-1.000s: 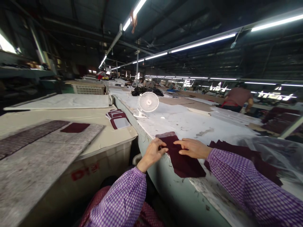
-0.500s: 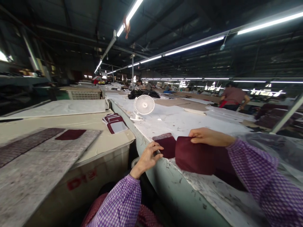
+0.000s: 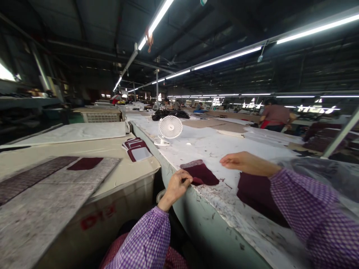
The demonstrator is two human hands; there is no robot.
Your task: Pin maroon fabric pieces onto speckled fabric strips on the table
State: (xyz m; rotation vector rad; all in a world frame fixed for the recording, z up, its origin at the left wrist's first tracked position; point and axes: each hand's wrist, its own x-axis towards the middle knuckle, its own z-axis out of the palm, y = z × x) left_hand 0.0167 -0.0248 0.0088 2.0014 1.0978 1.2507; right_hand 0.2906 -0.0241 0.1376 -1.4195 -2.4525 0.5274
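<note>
At the near edge of the white-topped table (image 3: 202,146), the head view shows a maroon cloth piece (image 3: 207,175) lying beside the left hand (image 3: 175,186), next to a grey speckled strip (image 3: 193,163) at its far end. The left hand's thumb and forefinger are pressed together at a small turned-up flap on the cloth's near side; they seem to pinch it, though the contact is too small to be sure. The right hand (image 3: 246,163) hangs above the tabletop, fingers stretched out side by side with nothing visible in them. Just below it, partly behind the purple checked sleeve (image 3: 303,201), lies a darker maroon pile (image 3: 256,194), near a clear plastic sheet (image 3: 316,175).

The cloth looks light, thin and limp, so it should bend at a touch rather than hold a shape. It is unlikely to break, but it could crease, or skid on the smooth top if pushed. A corner or the raised flap offers the best hold, between thumb and fingertip, with a flat palm to steady the rest; a full-handed grab would probably bunch it. Beyond stands a white fan (image 3: 170,127), and maroon-edged panels (image 3: 137,150) lie on the cream surface (image 3: 112,149) to the left.
</note>
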